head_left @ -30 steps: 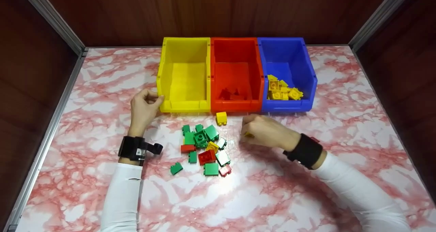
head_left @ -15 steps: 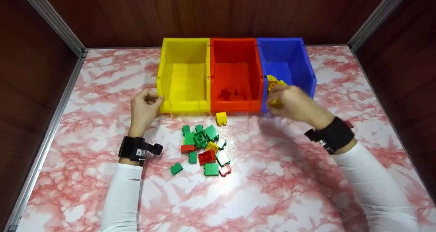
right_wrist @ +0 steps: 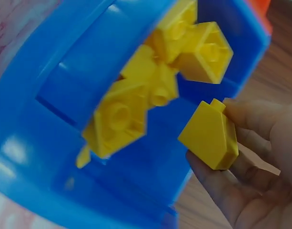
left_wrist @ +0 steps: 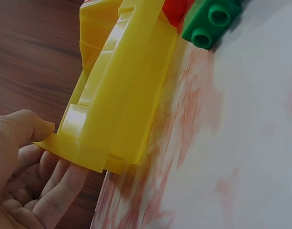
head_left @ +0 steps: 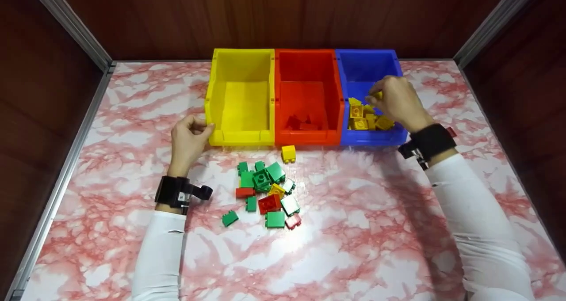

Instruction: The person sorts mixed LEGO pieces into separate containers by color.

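Observation:
My right hand (head_left: 400, 100) is over the blue bin (head_left: 373, 137) and holds a yellow toy brick (right_wrist: 211, 136) with a slanted side between thumb and fingers. Beneath it, several yellow bricks (right_wrist: 119, 117) lie piled at the bin's front. At the left, my left hand (head_left: 189, 139) pinches the front side edge of the yellow bin (left_wrist: 131, 95), thumb on one face and fingers behind. Just in front of the red bin (head_left: 308, 138), a single yellow brick (head_left: 288, 154) sits on the table. Several dark red pieces (head_left: 305, 123) lie inside the red bin.
The three bins stand side by side near the back wall (head_left: 283, 18). In front of them, a loose group of mostly green bricks (head_left: 275, 219) with a few red bricks (head_left: 269, 203) and a yellow one lies on the marbled table (head_left: 362, 248). Wood panels enclose both sides.
My right hand has moved from the table beside the brick group, up and rightward, to above the blue bin, carrying the yellow brick. My left hand stays at the yellow bin.

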Demonstrator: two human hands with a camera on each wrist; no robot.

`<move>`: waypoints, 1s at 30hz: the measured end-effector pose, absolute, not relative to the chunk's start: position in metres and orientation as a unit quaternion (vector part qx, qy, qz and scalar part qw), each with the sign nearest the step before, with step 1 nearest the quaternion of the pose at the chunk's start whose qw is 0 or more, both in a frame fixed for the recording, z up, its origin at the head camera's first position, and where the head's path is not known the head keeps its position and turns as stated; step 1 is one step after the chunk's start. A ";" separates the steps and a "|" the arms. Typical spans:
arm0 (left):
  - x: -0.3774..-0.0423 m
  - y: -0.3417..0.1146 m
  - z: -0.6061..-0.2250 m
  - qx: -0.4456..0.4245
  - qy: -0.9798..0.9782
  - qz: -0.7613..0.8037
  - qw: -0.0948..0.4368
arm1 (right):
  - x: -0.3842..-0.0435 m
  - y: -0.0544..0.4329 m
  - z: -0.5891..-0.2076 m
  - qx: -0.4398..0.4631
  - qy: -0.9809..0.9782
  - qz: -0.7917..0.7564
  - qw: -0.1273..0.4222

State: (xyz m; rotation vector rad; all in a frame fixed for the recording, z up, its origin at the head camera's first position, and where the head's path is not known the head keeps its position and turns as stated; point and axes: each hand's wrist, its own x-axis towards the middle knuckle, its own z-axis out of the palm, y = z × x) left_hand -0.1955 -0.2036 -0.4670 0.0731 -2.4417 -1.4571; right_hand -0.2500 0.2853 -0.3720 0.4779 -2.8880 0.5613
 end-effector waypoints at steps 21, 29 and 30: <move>-0.196 -0.203 -0.468 0.032 -0.848 -0.510 0.141 | -0.262 0.292 -0.384 0.110 -0.976 0.189 -0.011; -0.195 -0.203 -0.467 0.031 -0.848 -0.510 0.144 | -0.231 0.272 -0.372 0.160 -0.963 0.197 0.090; -0.195 -0.203 -0.467 0.030 -0.847 -0.510 0.146 | -0.226 0.268 -0.372 0.168 -0.960 0.197 0.102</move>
